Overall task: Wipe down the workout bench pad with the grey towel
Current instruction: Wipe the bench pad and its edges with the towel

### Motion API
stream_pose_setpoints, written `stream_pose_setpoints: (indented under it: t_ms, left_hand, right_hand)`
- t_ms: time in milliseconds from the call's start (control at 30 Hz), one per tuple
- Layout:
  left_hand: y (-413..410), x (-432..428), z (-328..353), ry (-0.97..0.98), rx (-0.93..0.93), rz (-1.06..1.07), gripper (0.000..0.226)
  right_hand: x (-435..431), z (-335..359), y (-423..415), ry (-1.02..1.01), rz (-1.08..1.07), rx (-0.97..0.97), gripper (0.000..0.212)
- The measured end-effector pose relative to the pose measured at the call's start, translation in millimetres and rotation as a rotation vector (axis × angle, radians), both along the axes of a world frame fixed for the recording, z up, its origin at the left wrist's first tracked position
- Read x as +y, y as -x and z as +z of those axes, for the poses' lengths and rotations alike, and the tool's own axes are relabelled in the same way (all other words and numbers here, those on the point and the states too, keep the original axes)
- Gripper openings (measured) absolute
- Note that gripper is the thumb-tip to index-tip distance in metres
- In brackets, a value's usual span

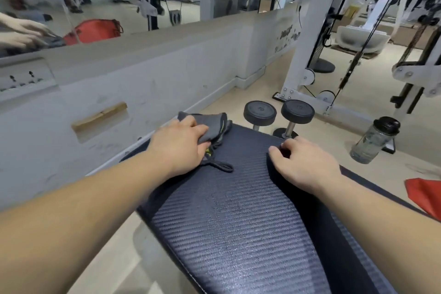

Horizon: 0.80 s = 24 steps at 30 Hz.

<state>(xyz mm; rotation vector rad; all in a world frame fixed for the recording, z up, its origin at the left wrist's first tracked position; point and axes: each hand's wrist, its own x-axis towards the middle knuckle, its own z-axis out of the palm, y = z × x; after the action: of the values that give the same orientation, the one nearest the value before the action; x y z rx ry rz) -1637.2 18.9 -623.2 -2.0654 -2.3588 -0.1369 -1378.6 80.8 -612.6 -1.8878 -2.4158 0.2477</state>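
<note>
Most of the bench pad (238, 217) seems not yet wiped. Left hand (177, 148) grips the bunched grey towel (212, 124) at frame centre; right hand (307, 164), fingers curled, presses the pad edge, holding nothing.

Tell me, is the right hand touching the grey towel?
Apart. The head view shows the right hand resting on the bench pad, with bare pad between it and the grey towel under the left hand.

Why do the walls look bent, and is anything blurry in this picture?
Head view: the wide-angle lens bows straight lines, so the wall ledge curves; the bench pad and grey towel under the left hand are fairly sharp; the mirror reflections and forearms at the edges look soft and smeared; lighting is even, without harsh glare.
</note>
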Motion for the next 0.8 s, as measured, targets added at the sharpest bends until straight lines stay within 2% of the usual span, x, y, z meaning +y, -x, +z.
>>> stream_pose_setpoints:
  t_ms: [100, 200, 367, 433, 500, 567, 633, 733, 800]
  left_hand:
    - [27.2, -32.5, -0.8, -0.003, 0.002, 0.106, 0.046]
    - [39.5, -62.6, -4.2, -0.009, -0.018, 0.194, 0.046]
    - [17.2, -107.7, -2.6, -0.024, -0.100, 0.327, 0.043]
    - [-11.7, -130.2, 0.8, -0.028, -0.093, 0.243, 0.044]
    - [-45.1, -158.6, 3.8, 0.000, -0.106, 0.047, 0.046]
    - [-62.5, -181.9, 12.2, 0.084, -0.166, -0.133, 0.053]
    - [-58.3, -182.3, 21.6, 0.152, -0.153, -0.209, 0.058]
    - [-58.7, -164.4, 28.1, 0.194, -0.014, -0.024, 0.050]
    - [-85.0, -152.4, 31.3, 0.224, 0.015, 0.121, 0.047]
  right_hand:
    - [1.2, 8.1, 2.9, 0.048, -0.039, 0.033, 0.055]
    - [-10.8, 14.1, 8.4, 0.031, -0.042, 0.168, 0.042]
    - [-69.1, 21.1, 16.9, -0.044, 0.174, 0.261, 0.035]
    - [-92.0, 22.2, 12.9, -0.062, 0.255, 0.272, 0.033]
    - [-109.5, 23.2, 1.0, -0.073, 0.301, 0.275, 0.031]
    - [-121.3, 24.3, -14.3, -0.072, 0.320, 0.279, 0.029]
    - [-127.2, 26.6, -31.6, -0.059, 0.317, 0.288, 0.029]
    - [-135.9, 25.5, -57.8, -0.042, 0.279, 0.317, 0.027]
    - [-141.9, 20.7, -74.8, -0.052, 0.253, 0.348, 0.025]
